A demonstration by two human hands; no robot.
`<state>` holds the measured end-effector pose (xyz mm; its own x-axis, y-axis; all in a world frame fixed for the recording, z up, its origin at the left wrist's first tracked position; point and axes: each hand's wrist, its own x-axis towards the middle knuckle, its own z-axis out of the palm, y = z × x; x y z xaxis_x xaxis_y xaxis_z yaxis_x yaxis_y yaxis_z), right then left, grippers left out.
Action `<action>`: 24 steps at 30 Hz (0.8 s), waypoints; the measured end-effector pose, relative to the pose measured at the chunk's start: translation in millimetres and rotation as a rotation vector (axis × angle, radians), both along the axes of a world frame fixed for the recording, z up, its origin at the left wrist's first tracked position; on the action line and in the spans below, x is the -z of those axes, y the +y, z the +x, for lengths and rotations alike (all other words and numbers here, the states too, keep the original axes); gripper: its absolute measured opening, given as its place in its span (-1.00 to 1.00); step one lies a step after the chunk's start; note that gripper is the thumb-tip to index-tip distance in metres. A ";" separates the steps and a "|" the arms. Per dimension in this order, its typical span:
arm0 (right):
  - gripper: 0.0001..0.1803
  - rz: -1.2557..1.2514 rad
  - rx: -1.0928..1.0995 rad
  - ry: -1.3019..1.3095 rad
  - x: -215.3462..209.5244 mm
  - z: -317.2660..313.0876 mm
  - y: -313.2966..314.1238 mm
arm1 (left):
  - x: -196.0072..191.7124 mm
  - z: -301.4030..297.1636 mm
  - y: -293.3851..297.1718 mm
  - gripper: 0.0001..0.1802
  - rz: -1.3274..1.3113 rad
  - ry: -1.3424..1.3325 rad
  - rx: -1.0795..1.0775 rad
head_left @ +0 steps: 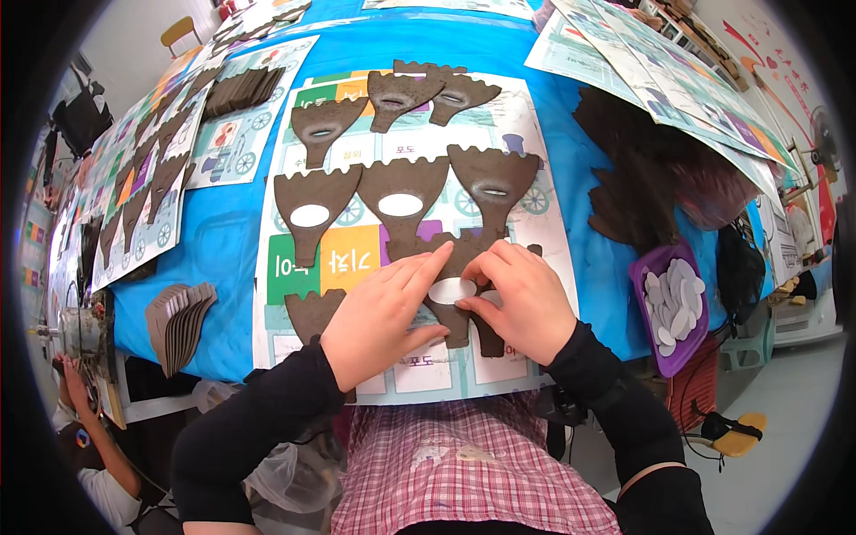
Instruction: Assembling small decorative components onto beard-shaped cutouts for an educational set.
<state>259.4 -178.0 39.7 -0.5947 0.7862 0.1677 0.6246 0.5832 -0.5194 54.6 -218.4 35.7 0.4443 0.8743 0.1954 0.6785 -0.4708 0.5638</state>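
Note:
A dark brown, fan-shaped flat piece (456, 254) with a wavy top edge and a narrow stem lies in front of me. On its wide part is a white oval (453, 292), whose right edge is between the thumb and bent fingertips of my right hand (526, 299). My left hand (383, 303) rests at the piece's left side, fingers stretched and thumb apart, over part of another brown piece (314, 312). Farther up, two similar pieces carry white ovals (310, 215). Others, such as this brown piece (494, 183), show a narrow slot instead.
A printed sheet (294, 352) lies under the pieces on the blue table cover (227, 236). Stacked brown pieces (178, 325) stand at left. A purple basket (635, 308) of white ovals hangs near the right edge, below dark scraps (633, 196). Another person's hand (76, 388) shows far left.

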 end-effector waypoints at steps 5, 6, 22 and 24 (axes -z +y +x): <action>-0.70 0.016 0.009 -0.097 -1.6 -5.0 0.9 | -0.1 3.4 -3.0 0.03 -0.015 -0.011 -0.029; -0.70 0.022 0.012 -0.126 -1.2 -5.5 1.3 | 0.1 5.2 -3.1 0.05 -0.005 0.004 -0.034; -0.86 -0.207 0.060 0.184 2.3 1.7 -2.2 | 2.1 2.1 -0.6 0.05 0.023 0.012 -0.023; -0.86 -0.131 0.053 0.186 9.3 5.1 -10.4 | 3.0 2.2 -0.6 0.05 0.024 0.012 -0.026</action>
<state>264.5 -188.5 30.4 -0.5204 0.8379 0.1650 0.5391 0.4722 -0.6974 56.8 -219.0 32.6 0.4239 0.8807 0.2112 0.6976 -0.4663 0.5440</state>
